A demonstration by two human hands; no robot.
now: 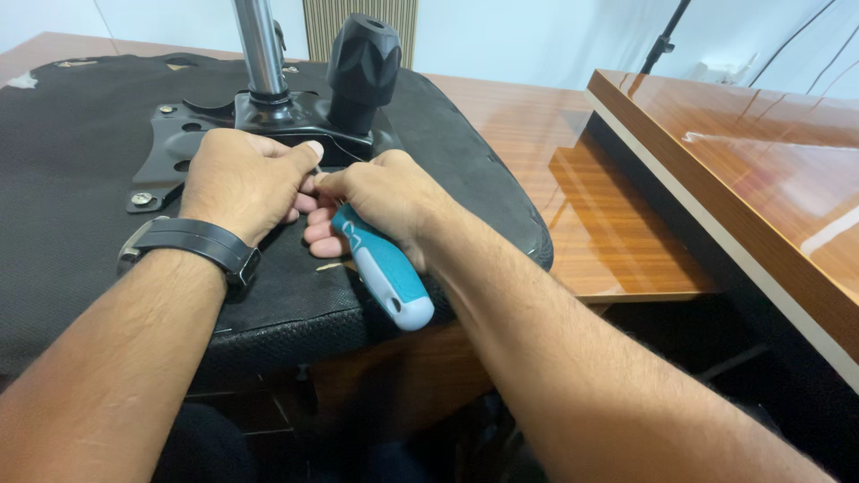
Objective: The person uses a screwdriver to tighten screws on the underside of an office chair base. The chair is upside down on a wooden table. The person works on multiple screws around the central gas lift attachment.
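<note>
Right hand (385, 192) fist-wrapped on screwdriver (383, 268), left hand (243, 179) pinching its tip at plate (179, 143) edge: best keep shaft square w/ steady push, I'd say.

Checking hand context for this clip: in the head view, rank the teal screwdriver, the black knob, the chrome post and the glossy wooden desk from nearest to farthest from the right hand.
From the right hand:
1. Teal screwdriver, gripped in it, handle toward the camera.
2. Black knob, just behind, on the black plate.
3. Chrome post, behind and further left.
4. Glossy wooden desk, far right.
</note>
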